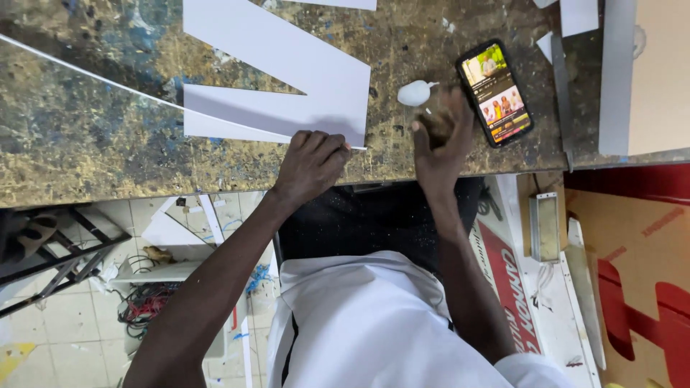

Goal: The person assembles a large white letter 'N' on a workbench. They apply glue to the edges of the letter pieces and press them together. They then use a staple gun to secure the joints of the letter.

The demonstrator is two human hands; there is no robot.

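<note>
Bright, even light with soft shadows; the right hand point(440, 136) is motion-blurred, and straight edges bow near the frame's borders.

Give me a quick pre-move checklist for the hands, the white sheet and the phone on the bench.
1. Left hand on the white sheet: ok, fingers rest on its near corner at the bench edge.
2. Sheet flat on the bench: ok, it lies flat, corner close to the edge.
3. Right hand free: cannot tell, it is blurred and whether it holds anything does not show.
4. Glue bottle within reach: ok, it lies on its side just beyond the right hand.
5. Phone out of the way: not ok, it lies screen lit right beside the right hand.
6. Metal strip apart from the hands: ok, it lies past the phone.
</note>
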